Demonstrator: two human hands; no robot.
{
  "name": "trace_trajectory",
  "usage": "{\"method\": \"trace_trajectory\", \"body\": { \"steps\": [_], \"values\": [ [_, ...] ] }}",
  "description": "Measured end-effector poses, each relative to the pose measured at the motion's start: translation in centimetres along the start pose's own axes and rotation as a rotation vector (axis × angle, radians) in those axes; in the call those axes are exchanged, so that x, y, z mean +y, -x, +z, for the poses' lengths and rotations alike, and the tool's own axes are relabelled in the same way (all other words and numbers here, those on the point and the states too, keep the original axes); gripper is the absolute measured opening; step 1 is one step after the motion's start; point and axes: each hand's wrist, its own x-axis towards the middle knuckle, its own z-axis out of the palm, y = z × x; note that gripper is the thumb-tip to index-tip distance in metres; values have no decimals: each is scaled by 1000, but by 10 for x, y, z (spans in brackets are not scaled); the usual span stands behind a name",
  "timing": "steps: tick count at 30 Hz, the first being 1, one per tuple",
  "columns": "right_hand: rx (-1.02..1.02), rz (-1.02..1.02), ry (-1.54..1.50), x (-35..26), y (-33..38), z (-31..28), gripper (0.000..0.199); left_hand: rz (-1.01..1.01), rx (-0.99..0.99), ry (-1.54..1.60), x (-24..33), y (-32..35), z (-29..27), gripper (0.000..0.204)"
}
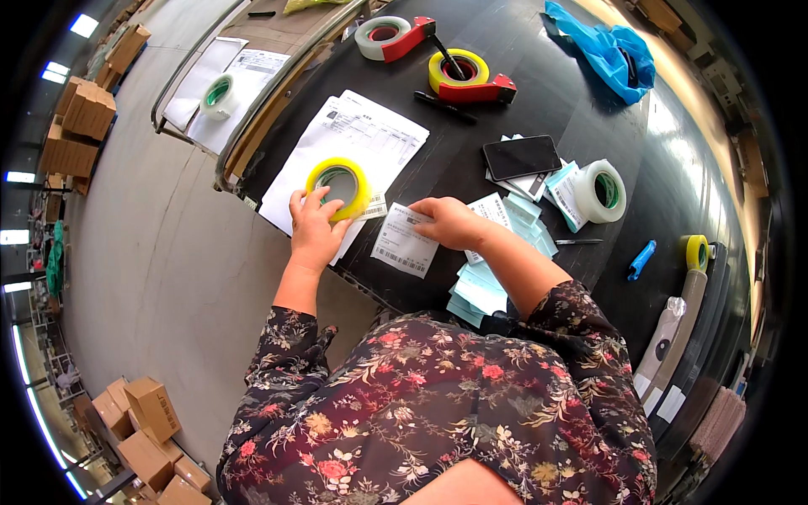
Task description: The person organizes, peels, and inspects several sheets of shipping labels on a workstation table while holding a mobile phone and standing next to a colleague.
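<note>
My left hand grips a roll of yellow tape by its near side, with fingers reaching into the core. The roll is over a stack of printed sheets at the table's left edge; whether it touches them I cannot tell. A small barcode label sticks out from beside the roll. Between the thumb and fingers of my right hand, a white printed label is held by its upper right corner. Near my right wrist lie another white label and a loose pile of pale blue slips.
Two red tape dispensers and a black marker lie farther back. To the right are a phone, a clear tape roll, a pen and a blue cutter. A blue plastic bag lies far right. A metal-framed cart adjoins the left.
</note>
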Motion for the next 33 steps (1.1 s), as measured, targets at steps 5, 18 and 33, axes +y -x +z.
{"method": "trace_trajectory", "body": {
  "steps": [5,18,33],
  "values": [
    [89,144,276,-22,-9,11,43,67,27,18,-11,0,2,30],
    [144,200,350,-28,-10,22,40,-20,103,120,15,6,-1,29],
    [436,-33,602,-12,51,-9,40,69,179,-120,64,25,-2,52]
  ]
}}
